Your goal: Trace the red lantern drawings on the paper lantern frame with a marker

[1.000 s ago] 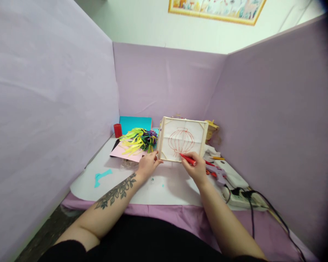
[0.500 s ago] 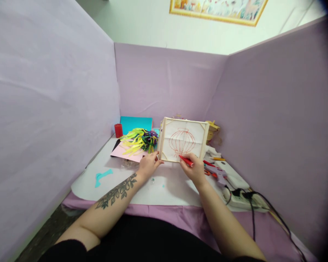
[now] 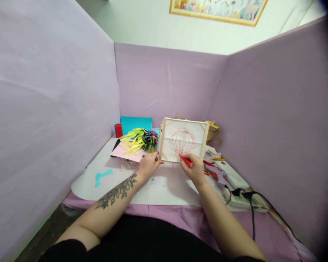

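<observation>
A wooden-framed box lantern (image 3: 199, 140) with white paper sides is tilted up over the table. On its facing side is a red line drawing of a round lantern with vertical ribs and short strokes under its base. My left hand (image 3: 149, 166) grips the lower left corner of the frame, thumb in front. In my right hand (image 3: 194, 169) is a red marker (image 3: 187, 160), held like a pen, its tip at the strokes below the drawing. The paper around the tip is partly hidden by that hand.
Yellow, green and purple ribbons (image 3: 138, 140) lie on pink paper (image 3: 123, 151) at left, near a red candle (image 3: 118, 130). A lilac glue gun (image 3: 220, 174) and a power strip (image 3: 244, 200) with black cables sit at right. A blue scrap (image 3: 102, 177) lies front left.
The marker tip has shifted very slightly at the base of the drawing. My left hand and the framed box have stayed in place.
</observation>
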The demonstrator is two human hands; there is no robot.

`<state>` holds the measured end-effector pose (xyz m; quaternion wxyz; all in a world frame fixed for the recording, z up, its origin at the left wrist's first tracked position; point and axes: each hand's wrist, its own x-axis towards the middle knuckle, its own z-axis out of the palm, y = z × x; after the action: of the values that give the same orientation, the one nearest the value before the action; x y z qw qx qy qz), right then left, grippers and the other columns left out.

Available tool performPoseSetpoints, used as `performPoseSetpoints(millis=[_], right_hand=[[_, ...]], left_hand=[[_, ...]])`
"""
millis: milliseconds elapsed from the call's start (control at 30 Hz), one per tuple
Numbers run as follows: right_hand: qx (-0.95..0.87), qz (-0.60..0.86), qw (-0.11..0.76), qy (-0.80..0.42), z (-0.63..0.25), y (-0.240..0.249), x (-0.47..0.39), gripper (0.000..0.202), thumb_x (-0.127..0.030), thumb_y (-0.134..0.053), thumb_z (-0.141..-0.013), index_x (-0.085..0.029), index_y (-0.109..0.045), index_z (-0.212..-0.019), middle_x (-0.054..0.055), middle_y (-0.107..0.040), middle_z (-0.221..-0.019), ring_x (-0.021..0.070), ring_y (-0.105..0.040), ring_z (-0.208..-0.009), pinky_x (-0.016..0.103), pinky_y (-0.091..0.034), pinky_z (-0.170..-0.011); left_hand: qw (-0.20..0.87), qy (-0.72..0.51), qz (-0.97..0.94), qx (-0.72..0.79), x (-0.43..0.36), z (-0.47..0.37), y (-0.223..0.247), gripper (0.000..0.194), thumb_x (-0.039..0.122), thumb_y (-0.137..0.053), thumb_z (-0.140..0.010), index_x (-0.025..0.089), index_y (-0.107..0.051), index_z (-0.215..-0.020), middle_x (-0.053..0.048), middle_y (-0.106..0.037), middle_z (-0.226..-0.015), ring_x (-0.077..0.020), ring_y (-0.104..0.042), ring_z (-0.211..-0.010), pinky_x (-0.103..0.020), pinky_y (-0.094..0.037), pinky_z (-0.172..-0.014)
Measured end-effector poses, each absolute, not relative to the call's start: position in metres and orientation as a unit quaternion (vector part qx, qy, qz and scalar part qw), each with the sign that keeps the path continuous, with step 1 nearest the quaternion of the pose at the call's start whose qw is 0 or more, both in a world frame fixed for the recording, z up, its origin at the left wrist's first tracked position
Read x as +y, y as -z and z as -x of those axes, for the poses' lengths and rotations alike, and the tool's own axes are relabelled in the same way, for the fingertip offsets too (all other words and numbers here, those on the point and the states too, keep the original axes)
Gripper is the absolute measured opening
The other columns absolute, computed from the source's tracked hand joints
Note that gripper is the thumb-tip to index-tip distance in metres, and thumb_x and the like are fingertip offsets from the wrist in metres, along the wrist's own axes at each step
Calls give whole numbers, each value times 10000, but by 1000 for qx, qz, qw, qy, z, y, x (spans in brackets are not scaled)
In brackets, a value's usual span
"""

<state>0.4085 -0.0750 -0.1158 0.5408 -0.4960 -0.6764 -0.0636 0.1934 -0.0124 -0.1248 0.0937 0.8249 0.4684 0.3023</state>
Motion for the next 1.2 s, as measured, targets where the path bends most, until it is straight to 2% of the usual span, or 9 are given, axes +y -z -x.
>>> performPoseSetpoints(millis=[100,600,700,800,867,967,1033,1100,1200], right_hand=[[-677,504,533,55,-408,114,-77,39,-216,-590,-766,-200,-578,-733,-11,-595,-639,137,-556,-591,255,-437,-601],[-677,507,534,11,-408,110,-82,81,-212,-607,-731,-189,-580,-659,-21,-553,-579,125,-510,-548,251,-405,-568],[-604,493,624,-51,-416,104,-87,97,-247,-652,-713,-185,-587,-676,-18,-567,-596,129,-526,-557,248,-415,-555],[-465,455,756,-78,-429,98,-93,194,-345,-595,-801,-184,-603,-910,16,-634,-734,146,-586,-606,264,-453,-584],[-422,469,774,-56,-440,98,-93,283,-390,-515,-861,-193,-561,-1059,66,-668,-905,171,-637,-727,290,-479,-648],[-441,553,707,1,-454,107,-87,281,-393,-558,-818,-200,-531,-1020,110,-647,-1060,193,-623,-869,310,-467,-725],[-469,608,640,8,-459,115,-81,256,-383,-596,-758,-203,-523,-925,74,-649,-893,179,-585,-732,294,-438,-650],[-485,647,588,7,-461,120,-77,224,-383,-600,-721,-209,-515,-834,5,-572,-669,159,-504,-577,275,-384,-558],[-496,662,562,15,-461,124,-78,203,-390,-590,-707,-218,-515,-783,-30,-496,-564,155,-457,-512,268,-347,-519]], left_hand=[[94,-301,-824,470,-12,-193,125,396,392,-651,-849,169,-579,-1168,-45,-706,-897,-211,-645,-872,-291,-424,-733],[98,-299,-825,469,-13,-193,124,383,395,-637,-856,172,-580,-1162,-50,-702,-901,-211,-640,-876,-300,-434,-737],[106,-300,-823,470,-15,-192,121,371,385,-642,-850,183,-582,-1155,-49,-700,-904,-210,-636,-888,-300,-436,-753],[112,-295,-822,473,-16,-191,118,367,379,-653,-836,190,-588,-1143,-38,-696,-890,-210,-634,-882,-300,-438,-754],[110,-285,-828,471,-17,-190,116,359,385,-661,-824,192,-599,-1121,-32,-692,-878,-210,-634,-874,-299,-440,-746],[97,-260,-839,468,-19,-190,113,352,418,-671,-803,192,-620,-1068,-33,-689,-877,-218,-637,-863,-298,-441,-719],[85,-228,-848,470,-20,-189,109,349,454,-669,-794,188,-634,-1016,-41,-687,-870,-228,-640,-845,-299,-441,-692],[75,-185,-858,473,-22,-185,103,349,457,-679,-780,180,-643,-990,-55,-686,-861,-240,-645,-830,-302,-441,-674],[59,-142,-868,472,-30,-175,90,420,362,-748,-716,178,-631,-1075,-72,-691,-897,-256,-648,-865,-307,-449,-695]])
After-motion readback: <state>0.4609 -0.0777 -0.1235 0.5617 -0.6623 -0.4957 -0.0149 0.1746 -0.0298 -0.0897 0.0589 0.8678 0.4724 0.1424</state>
